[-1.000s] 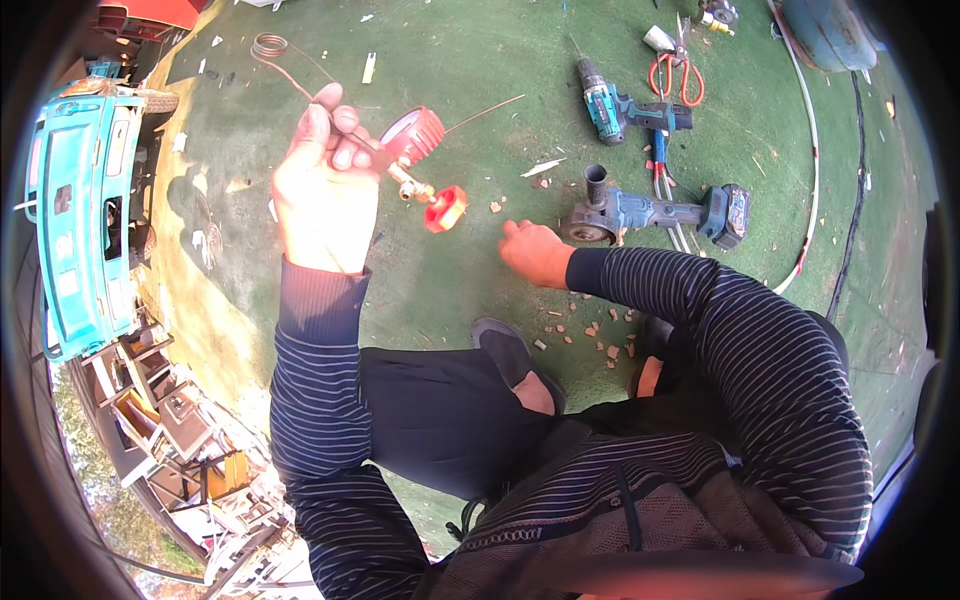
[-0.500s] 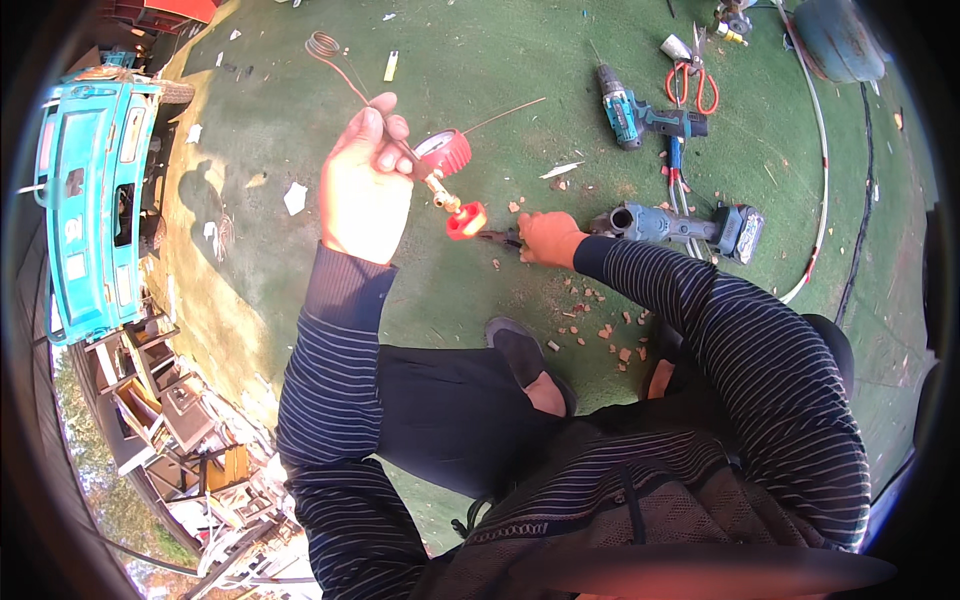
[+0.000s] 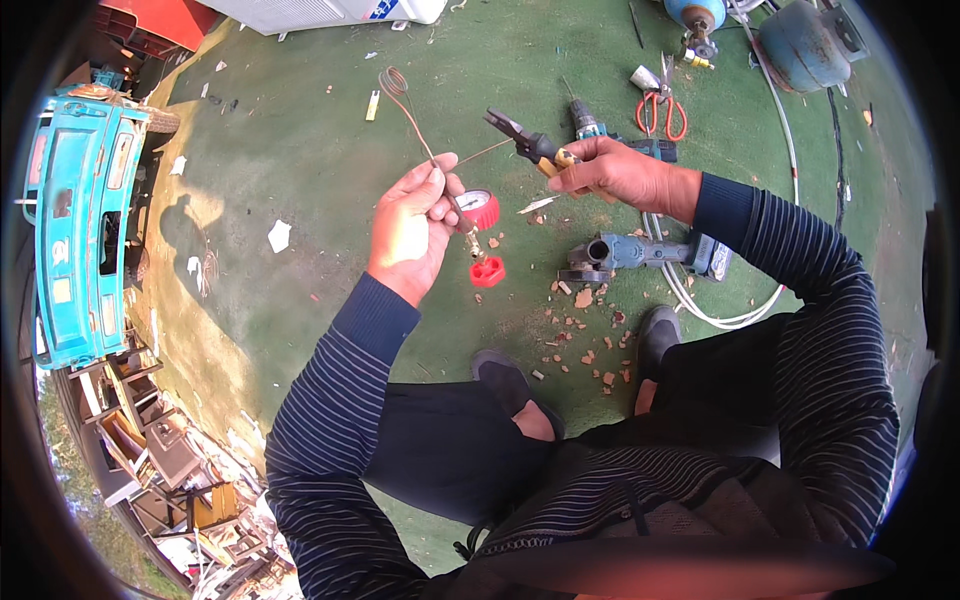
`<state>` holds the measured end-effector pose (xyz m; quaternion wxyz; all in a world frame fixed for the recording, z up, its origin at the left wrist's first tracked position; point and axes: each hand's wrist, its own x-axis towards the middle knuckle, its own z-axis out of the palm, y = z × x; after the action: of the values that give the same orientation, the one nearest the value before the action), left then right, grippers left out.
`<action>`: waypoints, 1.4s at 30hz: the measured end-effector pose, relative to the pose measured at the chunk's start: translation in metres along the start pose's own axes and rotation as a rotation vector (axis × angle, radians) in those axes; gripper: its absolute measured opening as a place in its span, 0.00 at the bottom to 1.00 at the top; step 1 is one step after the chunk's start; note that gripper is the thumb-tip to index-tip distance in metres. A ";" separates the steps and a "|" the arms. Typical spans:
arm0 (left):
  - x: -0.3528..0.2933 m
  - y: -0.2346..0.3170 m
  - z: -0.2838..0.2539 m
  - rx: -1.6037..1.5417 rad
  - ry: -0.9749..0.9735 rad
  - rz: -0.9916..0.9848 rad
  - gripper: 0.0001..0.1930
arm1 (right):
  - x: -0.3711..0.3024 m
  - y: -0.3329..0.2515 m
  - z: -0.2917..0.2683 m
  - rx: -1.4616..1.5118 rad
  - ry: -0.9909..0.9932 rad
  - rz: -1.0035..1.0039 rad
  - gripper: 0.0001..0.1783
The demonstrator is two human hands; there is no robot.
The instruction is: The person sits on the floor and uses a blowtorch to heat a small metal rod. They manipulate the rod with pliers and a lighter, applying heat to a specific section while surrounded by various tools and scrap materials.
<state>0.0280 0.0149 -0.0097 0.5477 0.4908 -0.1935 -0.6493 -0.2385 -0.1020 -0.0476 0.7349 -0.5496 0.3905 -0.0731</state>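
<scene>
My left hand [image 3: 415, 225] is closed around a thin copper tube [image 3: 413, 118], whose upper end winds into a small coil. Below the fingers hangs a brass valve fitting [image 3: 474, 243] with a red knob [image 3: 487, 272]. A red-rimmed pressure gauge [image 3: 480, 209] sits beside it. My right hand [image 3: 625, 175] grips pliers [image 3: 528, 138] with dark jaws and yellow-and-black handles, the jaws pointing away to the upper left. Another thin copper length [image 3: 487, 151] reaches toward the pliers; whether it touches them I cannot tell.
On the green floor lie an angle grinder [image 3: 640, 252], a cordless drill [image 3: 585, 120], red-handled scissors [image 3: 662, 112], a lighter [image 3: 372, 106] and broken chips [image 3: 585, 297]. A white hose [image 3: 790, 160] and gas cylinder [image 3: 805, 50] are at right, a turquoise truck [image 3: 85, 230] at left.
My right hand has lifted the pliers from beside the red knob, up and to the right. My left hand has moved right and slightly down with the tube, valve and gauge.
</scene>
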 end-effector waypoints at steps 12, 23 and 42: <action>0.027 -0.030 0.064 0.054 -0.022 0.044 0.12 | -0.077 -0.055 -0.003 -0.398 0.047 -0.135 0.13; 0.048 -0.038 0.109 0.050 -0.030 0.043 0.12 | -0.094 -0.092 -0.022 -1.146 0.203 -0.232 0.11; 0.049 -0.044 0.107 0.155 0.028 -0.006 0.12 | -0.091 -0.110 -0.020 -2.016 0.174 -0.207 0.14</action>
<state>-0.0821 -0.0457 -0.0174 0.5086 0.5416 -0.2340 -0.6271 -0.2787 -0.1108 0.0905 -0.1114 -0.9370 0.2730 0.1871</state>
